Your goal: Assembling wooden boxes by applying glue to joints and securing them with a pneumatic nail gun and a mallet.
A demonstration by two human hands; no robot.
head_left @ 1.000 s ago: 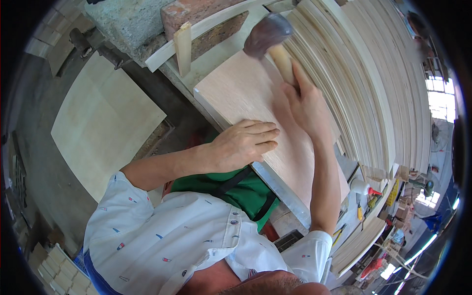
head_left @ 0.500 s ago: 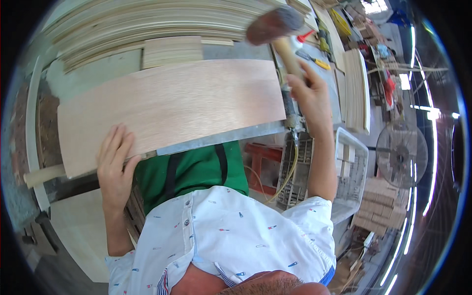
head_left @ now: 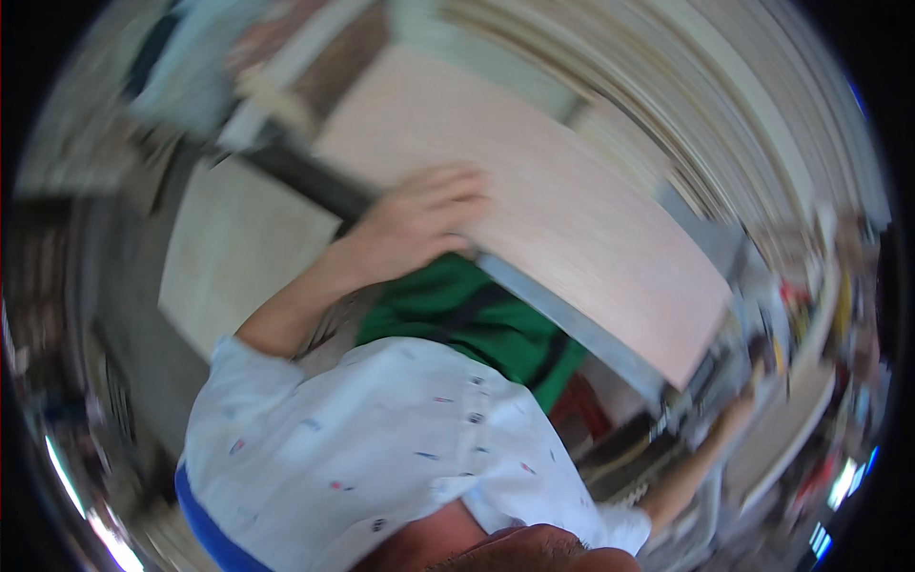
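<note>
A long, pale pinkish wooden board (head_left: pixel 572 224) lies slanting across the workbench (head_left: pixel 581 329). My left hand (head_left: pixel 419 217) rests on the board's near edge towards its left end, fingers stretched over the top face. Off to the right, beyond the board's right end, my right hand (head_left: pixel 736 414) is closed round the wooden handle of a mallet (head_left: pixel 758 367). Motion blurs the mallet, and its head is only faintly seen. A green apron (head_left: pixel 457 310) covers my lap below the board.
Long thin wooden strips (head_left: pixel 705 114) are stacked behind the board, with a shorter wooden piece (head_left: pixel 620 143) between. A pale panel (head_left: pixel 238 253) leans at the left. Something red (head_left: pixel 579 408) stands under the bench. Tools at the right are blurred.
My view has swung, so the board now slopes down to the right. My right hand, with the mallet, appears lower and farther right. My left hand stays on the board near its left end.
</note>
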